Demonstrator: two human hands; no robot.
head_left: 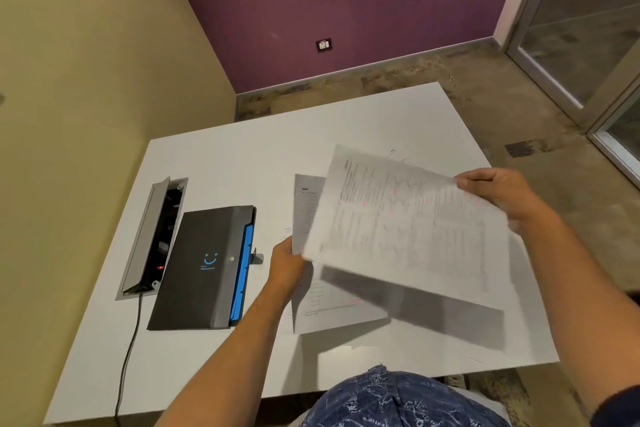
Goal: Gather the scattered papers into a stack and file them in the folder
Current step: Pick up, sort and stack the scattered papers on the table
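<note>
The right hand [498, 198] pinched the far right corner of a printed sheet [408, 225], thumb on top, and held it raised above the white table [242, 156] — the sheet was blurred, its dark shadow falling on the tabletop beneath it. The lines of print on it were too smeared to read, though a few small red marks showed.

The left hand [285, 262] gripped the left edge of a second paper [308, 204], which stood partly behind the raised sheet and overlapped it. How many sheets the left hand held could not be told. Another paper [332, 308] with faint print lay flat on the table near the person, just below that hand.

The folder [199, 267] — black, with a blue smile logo on its cover and blue dividers along its right edge — lay closed on the left part of the table, apart from both hands. Just to its left, an open cable box [156, 236] was sunk into the tabletop, its grey lid tilted up, and a black cord [130, 350] ran from it toward the near edge.
</note>
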